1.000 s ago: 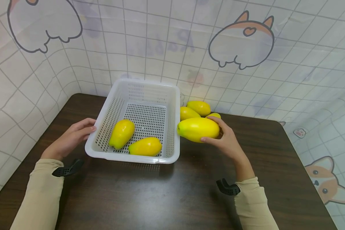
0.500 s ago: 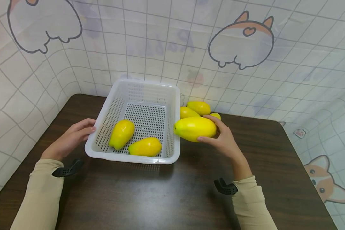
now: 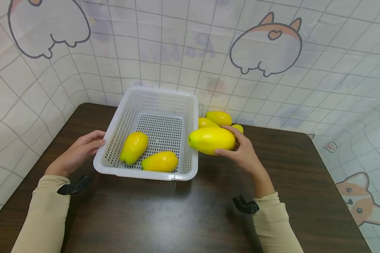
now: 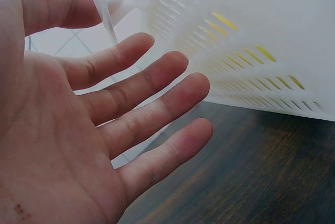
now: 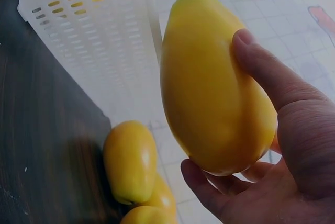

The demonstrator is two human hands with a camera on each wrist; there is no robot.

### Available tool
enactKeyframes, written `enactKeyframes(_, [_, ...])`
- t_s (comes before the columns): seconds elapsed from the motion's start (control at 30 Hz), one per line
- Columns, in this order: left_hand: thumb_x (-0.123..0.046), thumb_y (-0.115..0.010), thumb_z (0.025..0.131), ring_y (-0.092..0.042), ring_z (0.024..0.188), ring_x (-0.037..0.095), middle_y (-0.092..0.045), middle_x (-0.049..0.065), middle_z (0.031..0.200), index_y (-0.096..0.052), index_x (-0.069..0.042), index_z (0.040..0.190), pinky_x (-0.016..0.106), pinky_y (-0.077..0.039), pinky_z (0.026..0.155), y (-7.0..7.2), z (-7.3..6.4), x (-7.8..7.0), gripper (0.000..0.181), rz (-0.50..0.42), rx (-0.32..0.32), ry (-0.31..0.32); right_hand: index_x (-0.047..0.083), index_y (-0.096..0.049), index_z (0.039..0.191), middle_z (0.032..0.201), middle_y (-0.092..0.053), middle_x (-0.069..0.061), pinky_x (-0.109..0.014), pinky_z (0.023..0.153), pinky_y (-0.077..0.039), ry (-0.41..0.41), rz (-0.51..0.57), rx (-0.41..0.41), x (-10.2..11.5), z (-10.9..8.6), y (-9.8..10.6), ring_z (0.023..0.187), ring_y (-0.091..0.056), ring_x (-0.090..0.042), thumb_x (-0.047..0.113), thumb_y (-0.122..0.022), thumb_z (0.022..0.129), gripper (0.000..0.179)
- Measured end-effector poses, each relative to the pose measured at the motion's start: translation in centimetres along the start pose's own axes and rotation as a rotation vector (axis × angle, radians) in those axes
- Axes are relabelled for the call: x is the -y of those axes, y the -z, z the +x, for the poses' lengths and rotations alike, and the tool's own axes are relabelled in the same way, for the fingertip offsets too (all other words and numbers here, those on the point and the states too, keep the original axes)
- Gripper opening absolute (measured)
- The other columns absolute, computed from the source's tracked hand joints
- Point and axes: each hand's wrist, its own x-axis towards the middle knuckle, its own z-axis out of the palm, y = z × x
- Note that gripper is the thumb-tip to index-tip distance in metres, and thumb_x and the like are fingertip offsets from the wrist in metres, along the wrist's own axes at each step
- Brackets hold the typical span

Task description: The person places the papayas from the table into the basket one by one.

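A: Start at the far left, what's there?

B: A beige sleeve (image 3: pixel 41 214), a black wrist mount (image 3: pixel 73 187) at its cuff, then the left hand (image 3: pixel 77 151), right up at the near side of the white basket (image 3: pixel 136 173).

A: And its fingers?

B: Four of them straight and spread apart, seen in the left wrist view beneath the rim, outside the wall. The thumb is up at the rim; how firmly it presses, nobody can tell.

A: Into the basket now!

B: Two yellow fruits on the slotted floor. The left fruit (image 3: pixel 134 147) points its greenish end toward the person; the front fruit (image 3: pixel 160 161) lies crosswise, greenish end to the left.

A: On to the right rim, what's that up there?

B: The held fruit (image 3: pixel 211 140), lying sideways, its greenish tip overlapping the rim from above. Whether it touches the plastic, these views can't settle.

A: Who has it?

B: The right hand (image 3: pixel 246 156), and it's a proper grip: thumb on one side, fingers curled round the other, clamped on the fat end.

A: Behind that?

B: Three more fruits (image 3: pixel 219 118) bunched on the dark table (image 3: pixel 164 218) by the wall (image 3: pixel 177 21), partly hidden.
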Motion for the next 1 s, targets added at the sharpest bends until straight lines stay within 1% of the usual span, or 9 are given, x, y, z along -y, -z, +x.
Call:
enactKeyframes(0.2, [-0.032,-0.040,0.104,-0.063,0.100,0.003,-0.053,-0.012,0.121,-0.044,-0.005,0.132,0.019,-0.050,0.084,0.0,0.0,0.0,0.039,0.003,0.000,-0.014,0.020,-0.041,0.144,0.138,-0.044,-0.007,-0.046,0.097,-0.044,0.001,-0.001,-0.001,0.0,0.2,-0.2,0.113,-0.049,-0.025,0.022,-0.078,0.081,0.073])
enactKeyframes(0.4, [-0.033,-0.040,0.104,-0.062,0.100,0.003,-0.052,-0.011,0.122,-0.044,-0.006,0.133,0.019,-0.050,0.084,-0.1,0.0,0.0,0.040,0.003,0.002,0.000,0.024,-0.042,0.143,0.136,-0.046,-0.006,-0.043,0.095,-0.045,0.008,-0.008,-0.002,0.3,0.3,-0.5,0.111,-0.049,-0.023,0.024,-0.078,0.081,0.072])
enactKeyframes(0.5, [-0.033,-0.040,0.104,-0.062,0.100,0.003,-0.052,-0.011,0.122,-0.044,-0.006,0.133,0.019,-0.050,0.084,-0.1,0.0,0.0,0.040,0.004,0.001,0.001,0.023,-0.042,0.143,0.136,-0.046,-0.006,-0.044,0.096,-0.044,0.008,-0.005,-0.001,0.5,0.4,-0.6,0.112,-0.048,-0.023,0.026,-0.078,0.081,0.072])
enactKeyframes(0.63, [-0.033,-0.040,0.104,-0.062,0.100,0.003,-0.052,-0.011,0.122,-0.044,-0.006,0.133,0.019,-0.050,0.084,-0.1,0.0,0.0,0.040,0.004,-0.001,0.000,0.023,-0.041,0.144,0.136,-0.044,-0.006,-0.045,0.097,-0.044,0.001,0.013,0.004,0.7,0.5,-0.8,0.113,-0.048,-0.024,0.026,-0.078,0.081,0.072])
enactKeyframes(0.8, [-0.033,-0.040,0.104,-0.062,0.100,0.003,-0.052,-0.011,0.122,-0.044,-0.006,0.133,0.019,-0.049,0.084,-0.1,0.0,0.0,0.040,0.004,0.000,-0.010,0.027,-0.042,0.142,0.136,-0.044,-0.006,-0.045,0.098,-0.044,-0.008,0.024,0.006,1.0,0.6,-1.0,0.113,-0.048,-0.024,0.025,-0.078,0.081,0.071])
enactKeyframes(1.0, [-0.033,-0.040,0.104,-0.062,0.101,0.003,-0.052,-0.011,0.123,-0.044,-0.007,0.133,0.019,-0.049,0.085,0.0,0.0,0.1,0.040,0.009,0.000,-0.002,0.027,-0.041,0.143,0.137,-0.043,-0.006,-0.046,0.097,-0.045,0.001,0.042,0.015,1.2,0.7,-1.3,0.113,-0.049,-0.025,0.024,-0.078,0.081,0.072])
